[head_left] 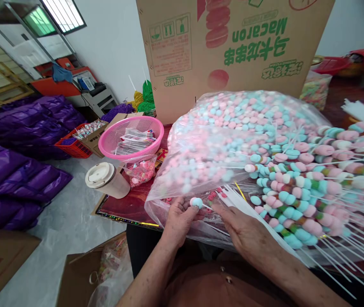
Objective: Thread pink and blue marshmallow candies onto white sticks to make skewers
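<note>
Near the table's front edge, my left hand (182,217) pinches a marshmallow (196,202) in pale blue and pink. A thin white stick (206,206) runs from that marshmallow to the fingertips of my right hand (239,224), which are closed on it. Just beyond my hands lies a large clear bag (201,162) full of pink and blue marshmallows. Small red ring candies (212,195) are on the table by my fingers. A bundle of white sticks (249,207) lies beside my right hand. Further right, finished-looking marshmallow skewers (297,204) are piled with their sticks toward me.
Behind the bag stands a big cardboard box (175,55). To the left are a lidded cup (118,183), a pink basket (105,147) of wrapped sticks and a small bag of red candies (142,170). Purple bundles (6,179) and an open carton (76,273) are on the floor.
</note>
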{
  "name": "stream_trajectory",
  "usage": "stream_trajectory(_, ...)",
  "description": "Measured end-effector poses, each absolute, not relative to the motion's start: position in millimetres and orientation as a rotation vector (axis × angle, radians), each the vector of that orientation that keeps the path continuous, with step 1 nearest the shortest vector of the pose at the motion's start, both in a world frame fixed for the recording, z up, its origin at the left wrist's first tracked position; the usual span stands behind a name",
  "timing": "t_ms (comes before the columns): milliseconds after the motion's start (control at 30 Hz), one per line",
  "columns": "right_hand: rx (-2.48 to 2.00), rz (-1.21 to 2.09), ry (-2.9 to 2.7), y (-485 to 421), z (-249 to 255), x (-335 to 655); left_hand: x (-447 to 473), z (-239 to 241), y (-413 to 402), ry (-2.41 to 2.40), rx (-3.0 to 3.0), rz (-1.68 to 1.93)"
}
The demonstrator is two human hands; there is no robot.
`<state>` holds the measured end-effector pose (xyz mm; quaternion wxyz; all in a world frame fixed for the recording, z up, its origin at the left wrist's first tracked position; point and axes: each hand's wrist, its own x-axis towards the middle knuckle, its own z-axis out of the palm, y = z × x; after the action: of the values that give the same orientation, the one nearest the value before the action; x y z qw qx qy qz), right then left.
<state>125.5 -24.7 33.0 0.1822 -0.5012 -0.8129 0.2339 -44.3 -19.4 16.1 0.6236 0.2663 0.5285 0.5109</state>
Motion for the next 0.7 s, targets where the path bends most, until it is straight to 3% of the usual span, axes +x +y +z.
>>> stream_trajectory(167,-1.667,0.472,-2.497,-29,35,117,-37,18,-21,1.169,0.580,1.157)
stream_trajectory(700,-1.767,0.192,-2.672,-39,48,110,-30,9,-20,1.323,0.663,1.159)
